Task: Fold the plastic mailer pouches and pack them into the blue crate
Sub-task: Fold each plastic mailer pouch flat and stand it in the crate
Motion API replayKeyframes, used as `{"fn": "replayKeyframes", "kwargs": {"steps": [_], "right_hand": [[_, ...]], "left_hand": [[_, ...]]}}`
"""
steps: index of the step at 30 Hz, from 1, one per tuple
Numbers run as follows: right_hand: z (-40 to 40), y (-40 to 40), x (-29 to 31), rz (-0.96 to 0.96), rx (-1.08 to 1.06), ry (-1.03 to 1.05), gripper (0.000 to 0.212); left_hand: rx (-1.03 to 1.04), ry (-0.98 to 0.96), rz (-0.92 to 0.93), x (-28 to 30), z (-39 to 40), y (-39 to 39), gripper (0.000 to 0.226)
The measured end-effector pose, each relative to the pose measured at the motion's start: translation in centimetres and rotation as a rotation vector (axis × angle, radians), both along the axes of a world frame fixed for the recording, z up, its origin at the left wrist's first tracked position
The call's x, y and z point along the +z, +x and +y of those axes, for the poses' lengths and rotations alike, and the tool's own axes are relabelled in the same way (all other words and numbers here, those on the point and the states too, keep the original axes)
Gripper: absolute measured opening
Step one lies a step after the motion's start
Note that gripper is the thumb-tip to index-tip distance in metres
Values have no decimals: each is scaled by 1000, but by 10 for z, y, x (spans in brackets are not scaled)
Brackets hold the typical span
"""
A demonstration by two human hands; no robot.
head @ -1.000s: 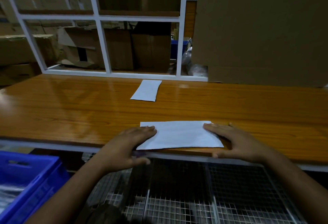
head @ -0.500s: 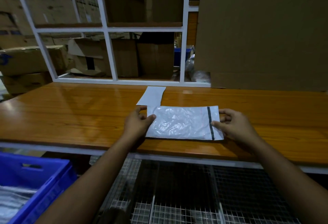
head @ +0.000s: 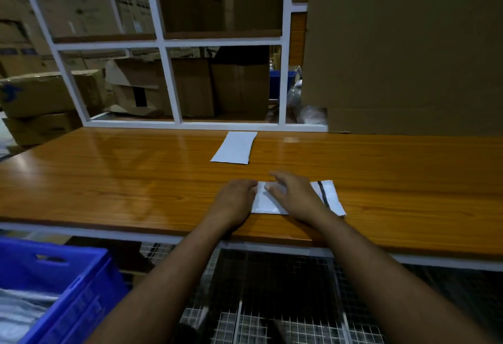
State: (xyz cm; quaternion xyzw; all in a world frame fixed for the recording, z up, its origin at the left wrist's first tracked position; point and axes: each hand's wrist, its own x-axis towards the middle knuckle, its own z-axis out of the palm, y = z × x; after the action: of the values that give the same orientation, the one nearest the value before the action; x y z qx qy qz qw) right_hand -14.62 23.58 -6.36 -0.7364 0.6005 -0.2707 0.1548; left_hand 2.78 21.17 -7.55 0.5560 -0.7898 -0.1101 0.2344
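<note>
A white plastic mailer pouch [head: 330,198] with a dark strip near its right end lies flat on the wooden table [head: 109,180], close to the front edge. My left hand [head: 236,200] rests on its left end with the fingers bent over the edge. My right hand [head: 292,194] lies flat across the middle of the pouch, fingers spread and pointing left. A second white pouch [head: 235,147] lies farther back on the table, untouched. The blue crate [head: 68,283] stands at the lower left, below table level, with pale plastic inside.
A white shelf frame [head: 168,82] with cardboard boxes behind it lines the table's back edge. A large cardboard sheet [head: 402,44] stands at the back right. A wire mesh rack [head: 272,303] sits below the table front.
The pouch was lifted and turned over, showing its dark strip, and now lies flat again. My right hand has slid from its right end to the middle; my left stays at the left end.
</note>
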Motion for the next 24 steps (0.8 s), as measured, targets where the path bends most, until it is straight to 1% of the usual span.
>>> {"fn": "replayKeyframes", "kwargs": {"steps": [1, 5, 7, 11, 13, 15, 17, 19, 20, 22, 24], "right_hand": [[-1, 3, -6, 31, 5, 4, 59], [-4, 5, -14, 350, 74, 62, 68], [-7, 6, -15, 435, 86, 81, 71], [-11, 4, -17, 583, 54, 109, 74], [-10, 5, -17, 585, 49, 122, 75], [-6, 4, -15, 540, 78, 153, 78], [0, -2, -5, 381, 107, 192, 73], [5, -14, 5, 178, 68, 185, 64], [7, -23, 8, 168, 36, 146, 62], [8, -40, 7, 293, -16, 91, 61], [10, -47, 2, 330, -13, 96, 59]], "left_hand": [[-9, 15, -36, -2, 0, 3, 40], [-51, 15, -232, -7, -3, 13, 50], [-67, 49, -302, -8, -7, 16, 54], [-81, 89, -355, -10, -13, 21, 57], [-81, 98, -343, -9, -11, 22, 58], [-66, 97, -334, -7, -8, 23, 60], [-47, 77, -384, -2, -6, 21, 60], [-57, 26, -449, 5, -3, 18, 58], [-78, 18, -439, 8, -1, 17, 55], [-118, 66, -346, 10, 2, 15, 51], [-146, 98, -277, 7, 3, 16, 50]]}}
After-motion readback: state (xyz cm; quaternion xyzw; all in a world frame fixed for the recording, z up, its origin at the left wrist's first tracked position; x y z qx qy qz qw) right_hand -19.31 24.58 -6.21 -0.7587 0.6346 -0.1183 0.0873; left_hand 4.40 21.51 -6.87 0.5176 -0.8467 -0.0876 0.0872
